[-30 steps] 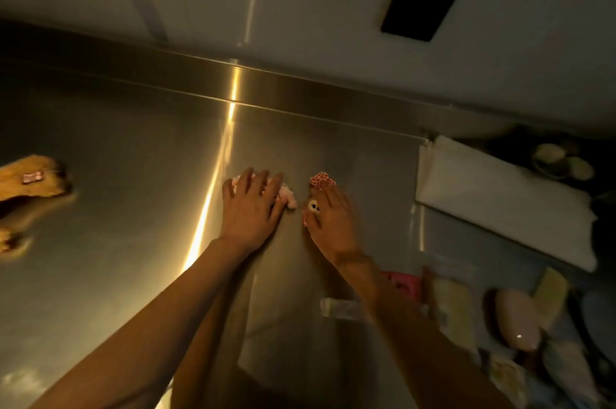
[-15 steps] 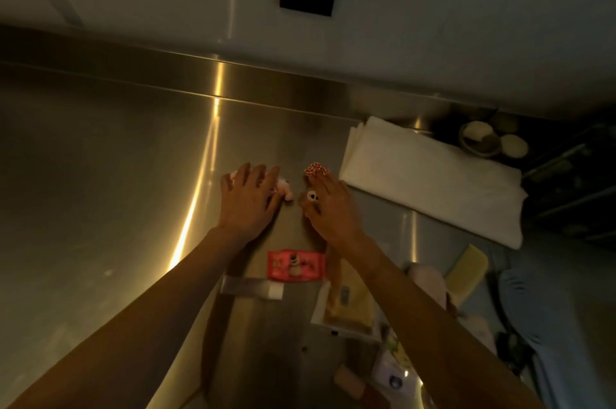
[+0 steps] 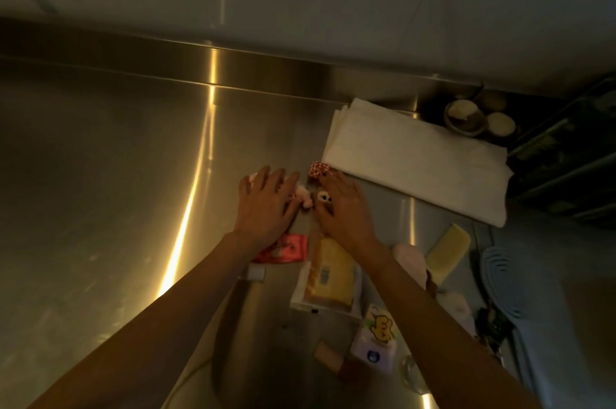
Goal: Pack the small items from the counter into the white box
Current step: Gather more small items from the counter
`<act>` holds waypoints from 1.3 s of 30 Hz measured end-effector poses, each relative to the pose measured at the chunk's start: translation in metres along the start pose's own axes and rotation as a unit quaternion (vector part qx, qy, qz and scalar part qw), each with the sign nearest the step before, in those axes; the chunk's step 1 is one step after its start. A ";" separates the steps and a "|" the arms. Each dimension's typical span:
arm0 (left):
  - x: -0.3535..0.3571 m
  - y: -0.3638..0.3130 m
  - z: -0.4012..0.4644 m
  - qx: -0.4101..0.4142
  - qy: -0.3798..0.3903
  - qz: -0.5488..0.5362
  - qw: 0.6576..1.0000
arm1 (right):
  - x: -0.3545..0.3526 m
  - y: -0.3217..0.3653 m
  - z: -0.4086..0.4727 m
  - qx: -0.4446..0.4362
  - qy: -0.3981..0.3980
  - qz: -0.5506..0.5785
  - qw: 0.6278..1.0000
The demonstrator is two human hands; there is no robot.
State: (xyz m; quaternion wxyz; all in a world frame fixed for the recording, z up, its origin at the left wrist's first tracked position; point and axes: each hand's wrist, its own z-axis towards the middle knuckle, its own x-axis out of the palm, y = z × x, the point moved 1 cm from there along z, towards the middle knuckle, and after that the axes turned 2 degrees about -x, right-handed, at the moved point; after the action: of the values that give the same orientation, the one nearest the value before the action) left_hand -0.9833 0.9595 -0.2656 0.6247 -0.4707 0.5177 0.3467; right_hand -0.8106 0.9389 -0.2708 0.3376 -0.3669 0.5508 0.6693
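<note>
Left hand (image 3: 266, 205) lies flat, fingers spread, over a small pink item (image 3: 304, 195) on the steel surface (image 3: 100, 191). Right hand (image 3: 345, 208) lies flat beside it, over a small white item (image 3: 322, 197); a red-checked item (image 3: 317, 169) sits at its fingertips. Neither grip is closed; folded white box (image 3: 416, 158) lies just right.

Worktop (image 3: 100, 175): brushed steel grey. Folded cloth (image 3: 416, 158): white. Small fabric item (image 3: 318, 169): red-and-white check. Flat packet (image 3: 288, 247): pink-red. Wrapped block (image 3: 333, 278): yellow, possibly cake. Tissue pack (image 3: 375, 338): lilac.
</note>
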 end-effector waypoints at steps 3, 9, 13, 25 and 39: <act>0.000 -0.003 -0.009 0.005 -0.001 -0.001 1.000 | -0.002 -0.001 -0.009 0.004 -0.003 0.016 1.000; 0.001 -0.010 -0.024 0.018 0.003 0.004 1.000 | -0.005 0.000 -0.024 0.023 -0.027 0.029 0.999; -0.001 -0.015 -0.028 0.018 0.004 -0.001 1.000 | -0.004 0.000 -0.030 0.031 -0.033 0.029 0.999; -0.017 -0.023 -0.028 0.009 0.004 -0.013 1.000 | -0.019 0.012 -0.031 0.015 -0.030 0.012 0.999; -0.161 0.081 -0.070 -0.063 -0.240 0.053 0.967 | -0.057 0.171 0.053 -0.194 -0.158 0.054 0.967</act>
State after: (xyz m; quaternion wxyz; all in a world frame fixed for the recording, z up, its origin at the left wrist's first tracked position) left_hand -1.1165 0.9279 -0.1295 0.6802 -0.3844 0.3540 0.5140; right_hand -0.9343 0.9600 -0.1314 0.3063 -0.2848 0.3691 0.8300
